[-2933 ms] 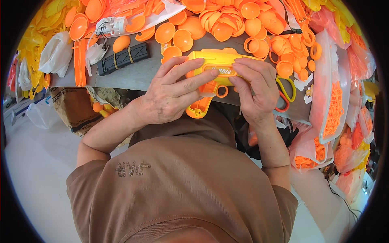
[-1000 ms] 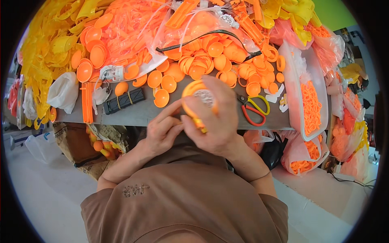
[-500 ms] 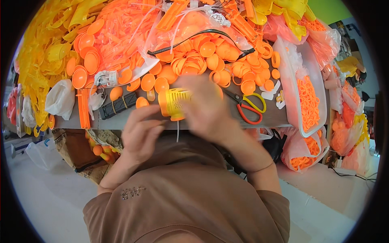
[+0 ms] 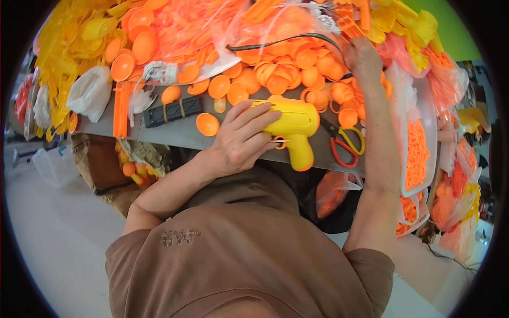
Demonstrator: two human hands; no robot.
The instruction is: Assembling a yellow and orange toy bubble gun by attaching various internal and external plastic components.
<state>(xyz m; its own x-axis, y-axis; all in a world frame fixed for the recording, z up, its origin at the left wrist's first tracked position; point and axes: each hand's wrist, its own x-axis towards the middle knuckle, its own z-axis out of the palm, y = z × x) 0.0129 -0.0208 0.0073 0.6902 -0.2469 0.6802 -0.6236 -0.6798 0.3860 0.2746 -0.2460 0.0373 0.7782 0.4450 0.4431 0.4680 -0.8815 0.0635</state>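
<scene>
The left hand [image 4: 238,143] has its grip closed on a yellow plastic toy in the shape of a gun [image 4: 294,116]; the fingers lie over the left end of its body. This toy is at the near edge of the grey desk [image 4: 159,135], and its handle points towards the person. Whether it touches the desk, I cannot tell.

The right hand [image 4: 362,59] is stretched far forward, among orange plastic parts and near the end of a thin black strap [image 4: 291,37]. Its fingers are partly hidden, so I cannot tell if its grip is open or holds something.

Just to the right of the toy lie scissors with red and yellow handles [image 4: 333,146]. To the left of the left hand there are a single round orange plastic shell [image 4: 207,124] and a black rectangular block with two tan bands [image 4: 173,112]. Behind the toy is a heap of orange shells [image 4: 278,77].
</scene>
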